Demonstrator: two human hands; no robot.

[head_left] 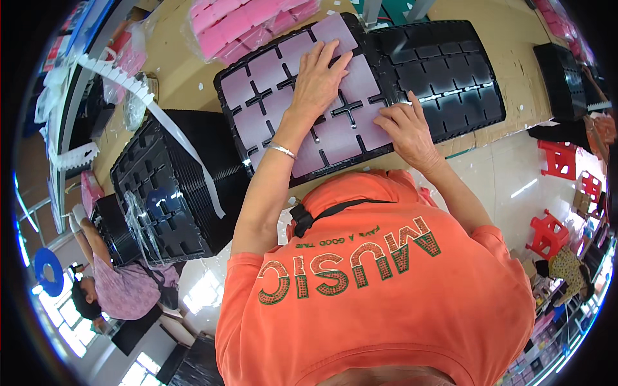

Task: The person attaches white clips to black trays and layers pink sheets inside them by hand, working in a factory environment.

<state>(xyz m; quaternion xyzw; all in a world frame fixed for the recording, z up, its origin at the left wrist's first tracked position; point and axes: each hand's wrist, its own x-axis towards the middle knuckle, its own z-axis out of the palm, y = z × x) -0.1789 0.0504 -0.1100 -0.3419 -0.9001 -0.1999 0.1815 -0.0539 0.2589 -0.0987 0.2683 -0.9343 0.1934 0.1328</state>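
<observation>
Nearest, orange shirt [380, 309] fills the lower frame, both forearms rising from it. Right hand [407, 132]: flat, fingers together, pressing the near right corner of the black compartment tray [226, 80]. Left hand [320, 74]: flat, fingers slightly spread, on the tray's upper middle; silver bracelet [281, 150] at the wrist. Tray lies on the brown table [180, 51], long axis running lower-left to upper-right; glossy black grid, pale pink square pads [267, 67] seated in its compartments. Just beyond, to the right: empty black tray [450, 71]. Left: stack of black trays [167, 193]. Far: bag of pink pads [244, 22]
</observation>
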